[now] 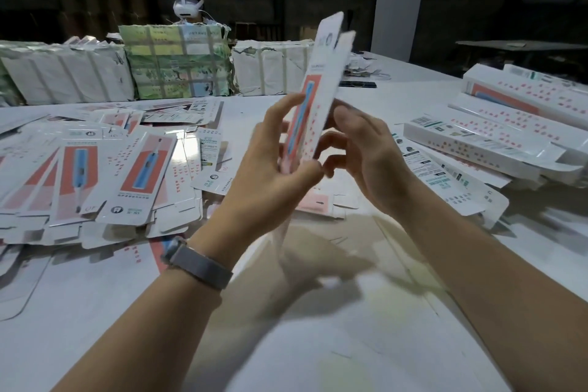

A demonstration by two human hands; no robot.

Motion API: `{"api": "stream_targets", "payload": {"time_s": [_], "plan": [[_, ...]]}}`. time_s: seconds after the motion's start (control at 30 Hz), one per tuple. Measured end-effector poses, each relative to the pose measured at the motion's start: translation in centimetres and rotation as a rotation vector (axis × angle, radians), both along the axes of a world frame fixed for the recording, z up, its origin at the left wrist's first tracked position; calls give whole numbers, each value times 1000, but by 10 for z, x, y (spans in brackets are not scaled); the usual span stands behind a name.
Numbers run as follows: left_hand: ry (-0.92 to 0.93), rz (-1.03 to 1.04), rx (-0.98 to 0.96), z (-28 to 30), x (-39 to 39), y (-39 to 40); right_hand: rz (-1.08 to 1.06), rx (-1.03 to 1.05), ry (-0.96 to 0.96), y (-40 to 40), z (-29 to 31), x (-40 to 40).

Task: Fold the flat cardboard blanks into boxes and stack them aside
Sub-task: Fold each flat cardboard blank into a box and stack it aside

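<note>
I hold one long white cardboard blank (pixel 321 73) with a red panel and a blue toothbrush print upright above the table, its top end leaning away from me. My left hand (pixel 273 162) grips its lower left edge, thumb and fingers curled on it. My right hand (pixel 359 149) holds the right side, fingers bent behind the card. A spread pile of flat blanks (pixel 95 169) lies on the left. Folded boxes (pixel 496 124) are stacked at the right.
Paper-wrapped bundles (pixel 175 64) line the far edge of the white table (pixel 318 344). A person wearing a headset (pixel 188 5) sits behind them. More flat blanks (pixel 451 188) lie under the box stack at the right. A dark phone-like object (pixel 358 84) lies far back.
</note>
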State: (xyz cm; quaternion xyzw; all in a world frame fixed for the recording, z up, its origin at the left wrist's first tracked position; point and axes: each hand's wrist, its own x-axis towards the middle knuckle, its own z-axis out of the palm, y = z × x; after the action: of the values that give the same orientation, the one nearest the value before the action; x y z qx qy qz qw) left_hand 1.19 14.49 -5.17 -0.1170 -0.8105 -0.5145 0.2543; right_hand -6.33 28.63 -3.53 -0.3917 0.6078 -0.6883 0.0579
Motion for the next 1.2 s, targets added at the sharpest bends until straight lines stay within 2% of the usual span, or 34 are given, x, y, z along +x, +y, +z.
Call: {"api": "stream_targets", "payload": {"time_s": [0.1,0.17,0.3,0.47,0.6,0.77,0.83,0.93,0.97,1.07,1.13,1.2], "plan": [[-120,-230,159,8,6,-2,-132,-19,86,3,3,-6],[-155,-316,204,9,9,-3,-233,-24,192,4,4,-8],[-252,-425,305,5,10,-6,-307,40,339,5,1,-12],[-317,-409,362,6,9,-8,-272,115,373,7,2,-10],[-344,-393,547,9,5,2,-369,216,426,5,1,-10],[-350,-384,549,8,11,2,-399,258,459,0,-1,-5],[-346,-344,420,15,9,6,-401,289,484,0,-4,-6],[-178,-327,212,19,11,-2,-378,335,510,1,-6,-8],[-177,-329,226,17,10,-3,-377,328,512,1,-6,-9],[-412,-289,425,15,7,1,-400,287,529,2,-5,-10],[-386,-365,489,9,18,-4,-414,275,541,2,-4,-10],[-348,-363,465,10,16,-6,-417,268,527,3,-3,-11]]}}
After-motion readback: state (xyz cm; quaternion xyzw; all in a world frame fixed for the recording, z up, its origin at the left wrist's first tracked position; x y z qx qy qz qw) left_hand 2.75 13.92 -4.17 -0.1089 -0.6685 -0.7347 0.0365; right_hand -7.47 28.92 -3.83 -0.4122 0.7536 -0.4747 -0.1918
